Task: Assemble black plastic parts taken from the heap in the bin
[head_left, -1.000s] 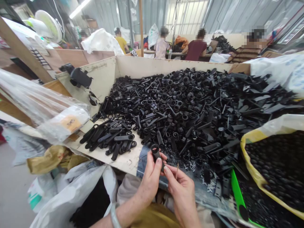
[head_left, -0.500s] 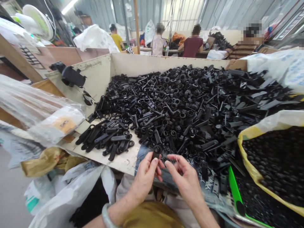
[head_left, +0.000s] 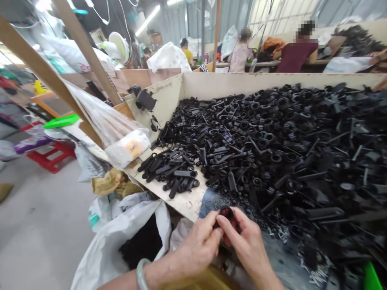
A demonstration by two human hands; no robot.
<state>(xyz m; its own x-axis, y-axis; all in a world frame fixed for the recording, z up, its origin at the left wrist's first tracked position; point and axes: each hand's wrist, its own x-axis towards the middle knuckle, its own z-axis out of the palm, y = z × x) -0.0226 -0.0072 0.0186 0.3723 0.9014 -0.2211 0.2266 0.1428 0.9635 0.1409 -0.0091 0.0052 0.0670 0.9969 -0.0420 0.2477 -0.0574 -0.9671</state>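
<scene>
My left hand [head_left: 203, 238] and my right hand [head_left: 245, 235] meet low in the middle of the head view. Both are closed on one small black plastic part with a ring end [head_left: 225, 210]; its ring shows above the fingertips, while fingers cover the rest. Just beyond them spreads a big heap of similar black plastic parts [head_left: 242, 133]. To the left of my hands, a smaller group of long black ring-ended pieces [head_left: 173, 171] lies on the pale tabletop [head_left: 181, 204]. Small silvery metal pieces [head_left: 317, 268] are scattered at right.
A white sack [head_left: 99, 249] with black contents gapes below the table at left. Clear plastic bags [head_left: 127, 145] hang over the left edge. Low pale boards [head_left: 272, 80] wall the table. A green tray edge [head_left: 371, 276] shows lower right. Other people sit working farther back.
My view has swung left. My right hand, earlier apart from the left, has come against it and now grips the black part too. The part's ring end now points up.
</scene>
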